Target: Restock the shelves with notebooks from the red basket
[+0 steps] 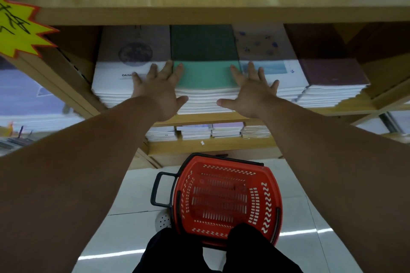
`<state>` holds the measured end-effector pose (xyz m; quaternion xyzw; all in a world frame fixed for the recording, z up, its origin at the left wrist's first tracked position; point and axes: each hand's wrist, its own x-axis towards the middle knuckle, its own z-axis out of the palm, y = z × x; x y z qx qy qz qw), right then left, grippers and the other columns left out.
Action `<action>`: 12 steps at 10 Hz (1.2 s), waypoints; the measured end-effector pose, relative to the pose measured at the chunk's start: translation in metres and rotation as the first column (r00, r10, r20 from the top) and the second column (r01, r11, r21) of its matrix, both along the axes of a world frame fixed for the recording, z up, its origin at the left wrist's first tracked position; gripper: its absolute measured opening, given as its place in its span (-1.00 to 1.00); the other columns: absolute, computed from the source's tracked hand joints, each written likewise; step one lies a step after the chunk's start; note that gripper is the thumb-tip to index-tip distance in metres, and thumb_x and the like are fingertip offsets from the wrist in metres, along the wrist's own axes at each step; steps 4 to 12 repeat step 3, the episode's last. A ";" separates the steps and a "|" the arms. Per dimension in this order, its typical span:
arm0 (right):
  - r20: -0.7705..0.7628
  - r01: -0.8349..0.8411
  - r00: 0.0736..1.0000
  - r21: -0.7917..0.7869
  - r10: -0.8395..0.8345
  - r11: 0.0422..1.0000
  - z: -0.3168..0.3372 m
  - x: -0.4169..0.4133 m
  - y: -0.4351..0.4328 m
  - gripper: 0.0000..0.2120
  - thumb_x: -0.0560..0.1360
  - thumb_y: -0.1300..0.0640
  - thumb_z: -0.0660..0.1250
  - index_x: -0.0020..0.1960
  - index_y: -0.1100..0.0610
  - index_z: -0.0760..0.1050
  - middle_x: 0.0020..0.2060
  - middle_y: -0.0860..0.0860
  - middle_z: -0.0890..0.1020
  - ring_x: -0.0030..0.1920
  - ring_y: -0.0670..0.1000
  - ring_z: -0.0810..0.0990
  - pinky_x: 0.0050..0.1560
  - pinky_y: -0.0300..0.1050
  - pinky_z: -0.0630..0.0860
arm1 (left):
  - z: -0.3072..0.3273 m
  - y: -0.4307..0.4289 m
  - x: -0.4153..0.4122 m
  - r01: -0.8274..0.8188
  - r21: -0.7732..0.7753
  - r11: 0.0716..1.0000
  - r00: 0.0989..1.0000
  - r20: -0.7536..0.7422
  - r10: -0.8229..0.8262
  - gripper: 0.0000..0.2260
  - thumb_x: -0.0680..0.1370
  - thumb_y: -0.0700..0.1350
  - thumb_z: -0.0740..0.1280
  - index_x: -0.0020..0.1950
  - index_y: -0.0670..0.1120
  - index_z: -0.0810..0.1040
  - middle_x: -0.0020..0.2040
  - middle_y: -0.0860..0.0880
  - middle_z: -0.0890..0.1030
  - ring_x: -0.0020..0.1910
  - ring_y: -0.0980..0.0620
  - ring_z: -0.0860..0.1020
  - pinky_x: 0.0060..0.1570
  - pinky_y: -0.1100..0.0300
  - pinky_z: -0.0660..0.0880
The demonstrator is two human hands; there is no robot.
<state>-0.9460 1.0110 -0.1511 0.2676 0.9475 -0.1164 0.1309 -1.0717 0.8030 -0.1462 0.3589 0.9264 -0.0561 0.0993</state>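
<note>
A stack of notebooks with a green cover (206, 73) lies on the middle wooden shelf (199, 118). My left hand (158, 90) rests flat with spread fingers on the stack's left edge, partly over the white notebook stack (115, 82) beside it. My right hand (250, 90) lies flat with spread fingers on the green stack's right edge. The red basket (226, 199) stands on the floor below, between my arms, and shows no notebooks inside.
Light-blue (286, 73) and maroon (332, 73) notebook stacks fill the shelf to the right. Smaller stacks (199, 132) sit on the lower shelf. A yellow starburst price tag (17, 29) sticks out at the left. My dark-trousered knees (221, 250) overlap the basket's near rim.
</note>
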 end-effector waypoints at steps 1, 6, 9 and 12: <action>-0.075 -0.026 0.997 0.005 0.026 1.000 0.007 0.023 -0.007 -0.04 0.47 -0.39 0.31 0.63 -0.20 -0.22 0.62 0.07 -0.27 0.62 0.18 -0.25 0.52 0.43 -0.14 | 0.005 -0.014 0.041 -0.072 0.046 0.996 0.997 -0.012 0.073 -0.29 0.61 0.31 0.08 0.63 0.12 -0.20 0.65 -0.02 -0.20 0.61 -0.19 -0.07 0.48 -0.37 0.01; -0.099 -0.029 0.995 -0.067 0.023 0.997 0.033 0.066 -0.024 -0.10 0.50 -0.34 0.31 0.63 -0.22 -0.17 0.62 0.06 -0.29 0.62 0.19 -0.21 0.54 0.40 -0.11 | 0.028 -0.058 0.096 -0.171 0.140 0.975 0.984 0.064 0.163 -0.33 0.56 0.32 0.20 0.61 0.17 0.08 0.64 -0.11 0.01 0.56 -0.28 0.11 0.48 -0.27 0.17; -0.099 -0.029 0.995 -0.067 0.023 0.997 0.033 0.066 -0.024 -0.10 0.50 -0.34 0.31 0.63 -0.22 -0.17 0.62 0.06 -0.29 0.62 0.19 -0.21 0.54 0.40 -0.11 | 0.028 -0.058 0.096 -0.171 0.140 0.975 0.984 0.064 0.163 -0.33 0.56 0.32 0.20 0.61 0.17 0.08 0.64 -0.11 0.01 0.56 -0.28 0.11 0.48 -0.27 0.17; -0.099 -0.029 0.995 -0.067 0.023 0.997 0.033 0.066 -0.024 -0.10 0.50 -0.34 0.31 0.63 -0.22 -0.17 0.62 0.06 -0.29 0.62 0.19 -0.21 0.54 0.40 -0.11 | 0.028 -0.058 0.096 -0.171 0.140 0.975 0.984 0.064 0.163 -0.33 0.56 0.32 0.20 0.61 0.17 0.08 0.64 -0.11 0.01 0.56 -0.28 0.11 0.48 -0.27 0.17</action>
